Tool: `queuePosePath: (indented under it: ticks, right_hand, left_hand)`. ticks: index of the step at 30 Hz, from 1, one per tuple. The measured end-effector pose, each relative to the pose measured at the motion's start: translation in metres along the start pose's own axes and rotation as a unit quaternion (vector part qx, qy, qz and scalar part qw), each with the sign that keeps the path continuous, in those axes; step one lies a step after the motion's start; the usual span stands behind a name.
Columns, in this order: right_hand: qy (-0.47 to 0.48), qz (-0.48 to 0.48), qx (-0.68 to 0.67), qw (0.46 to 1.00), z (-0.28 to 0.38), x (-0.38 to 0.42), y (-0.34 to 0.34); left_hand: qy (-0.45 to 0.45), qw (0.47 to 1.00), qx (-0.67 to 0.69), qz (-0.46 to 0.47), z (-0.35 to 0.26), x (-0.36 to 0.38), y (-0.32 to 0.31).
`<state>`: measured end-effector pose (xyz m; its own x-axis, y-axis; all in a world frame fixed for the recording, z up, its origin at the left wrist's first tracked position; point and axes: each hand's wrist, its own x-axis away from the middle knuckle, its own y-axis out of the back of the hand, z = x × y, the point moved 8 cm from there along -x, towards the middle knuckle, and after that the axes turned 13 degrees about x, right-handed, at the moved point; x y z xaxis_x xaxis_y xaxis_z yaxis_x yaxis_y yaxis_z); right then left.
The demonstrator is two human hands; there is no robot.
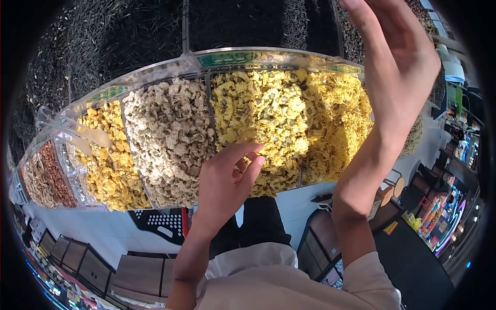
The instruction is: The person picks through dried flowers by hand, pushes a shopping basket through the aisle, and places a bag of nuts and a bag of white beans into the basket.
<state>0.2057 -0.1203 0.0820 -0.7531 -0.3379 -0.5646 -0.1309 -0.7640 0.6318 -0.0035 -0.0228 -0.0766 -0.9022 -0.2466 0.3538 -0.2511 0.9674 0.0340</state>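
Observation:
My left hand [227,178] reaches over the compartment of dried yellow chrysanthemums [276,111], low near its front left corner. Its thumb and index finger nearly meet in a pinch just above the flowers, and I cannot tell what is between the tips. My right hand [398,57] is raised at the upper right, beyond the shredded yellow petals [338,119]. Its thumb stands apart from the fingers, whose ends are cut off by the frame's top edge; nothing shows in it. Pale dried flowers [168,134] fill the compartment left of my left hand.
Orange-yellow flowers [111,160] and brown dried slices [39,181] fill bins at the left, with clear plastic scoops [77,132] above them. A clear rim [155,70] curves behind the bins. Dark loose tea [235,26] lies beyond. Wooden stools [392,188] stand at the right.

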Motion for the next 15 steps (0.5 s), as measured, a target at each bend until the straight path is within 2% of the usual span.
queuePosePath:
  ticks: [3, 4, 5, 6, 9, 11, 15]
  right_hand:
    - [-0.05, -0.019, 0.003, 0.999, -0.034, 0.032, 0.02]
    - [-0.115, 0.012, 0.051, 0.992, -0.039, 0.049, 0.021]
    - [-0.098, 0.0, 0.047, 0.994, -0.05, 0.067, 0.02]
    - [-0.138, 0.065, 0.075, 0.985, -0.056, 0.084, 0.014]
    - [-0.168, 0.254, 0.164, 0.938, -0.074, 0.128, -0.02]
    - [-0.147, 0.311, 0.174, 0.923, -0.094, 0.155, -0.037]
    - [-0.161, 0.344, 0.155, 0.912, -0.082, 0.158, -0.047]
  left_hand:
    - [-0.005, 1.0, 0.002, -0.005, 0.0, 0.002, 0.007]
    - [-0.01, 1.0, 0.003, -0.006, -0.001, 0.002, 0.009]
    - [-0.009, 1.0, 0.004, -0.01, 0.0, 0.002, 0.011]
    - [-0.008, 1.0, 0.008, -0.012, 0.001, 0.002, 0.013]
    - [-0.004, 1.0, 0.006, -0.01, 0.002, 0.002, 0.014]
    - [-0.003, 1.0, 0.0, -0.005, 0.0, 0.001, 0.014]
    - [-0.007, 1.0, -0.005, -0.003, 0.003, 0.0, 0.009]
